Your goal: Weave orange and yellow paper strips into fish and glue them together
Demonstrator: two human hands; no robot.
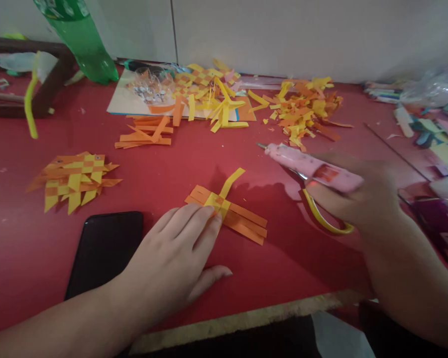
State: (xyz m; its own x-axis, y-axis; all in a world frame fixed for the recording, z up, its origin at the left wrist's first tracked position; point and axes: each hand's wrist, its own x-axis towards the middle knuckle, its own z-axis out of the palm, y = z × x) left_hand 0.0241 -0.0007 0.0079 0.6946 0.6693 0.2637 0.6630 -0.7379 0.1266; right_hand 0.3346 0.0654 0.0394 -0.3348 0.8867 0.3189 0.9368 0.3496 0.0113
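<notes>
At far left, the tray [15, 110] runs out of view, a yellow stick [30, 107] over its near rim. The green bottle [89, 49] stands next to it, near the wall [283, 40]. Forward of these, the woven fish [78, 181] lie in a heap; the phone [106, 248] lies just nearer, its near end passing behind the forearm.

The left hand [182, 243] is palm down: fingers extended side by side, thumb apart, fingertips resting on the weave [218, 200]. Whether they pinch it cannot be told. The weave is flat at mid-table, orange ends pointing left and right, one yellow end pointing away. Red table [197, 164] shows between it and the orange strips [145, 136] behind, and between it and the worn front edge [254, 318].

Behind, the board [115, 102] carries cups and paper; the scraps [306, 109] lie to its right, close to the wall.

The right hand [366, 191], blurred, is closed around the pink glue gun [309, 166], nozzle pointing left, well apart from the weave. A yellow loop [321, 216] is below; contact with the hand cannot be told. Pens [384, 93] and a purple object [435, 223] border the right side.
</notes>
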